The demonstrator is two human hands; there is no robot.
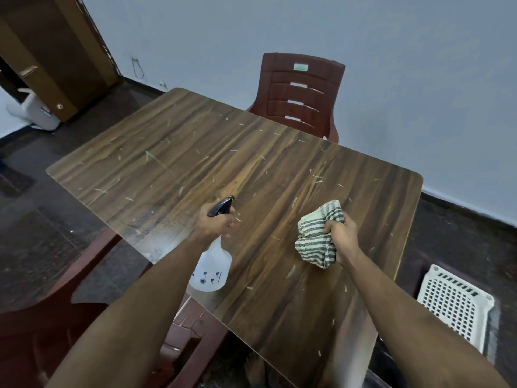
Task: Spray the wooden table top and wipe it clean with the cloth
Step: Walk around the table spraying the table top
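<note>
Head view: left hand (216, 224) grips the spray bottle (211, 268), nozzle aimed far across the table top (251, 163), right hand (342, 236) clutching the cloth (316, 236) alongside.

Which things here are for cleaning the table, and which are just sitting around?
For the job:
clear plastic spray bottle with black nozzle, in the left hand
green-striped cloth, in the right hand
brown wooden table top

Just around:
dark red plastic chair
white plastic basket
brown wooden door
</note>
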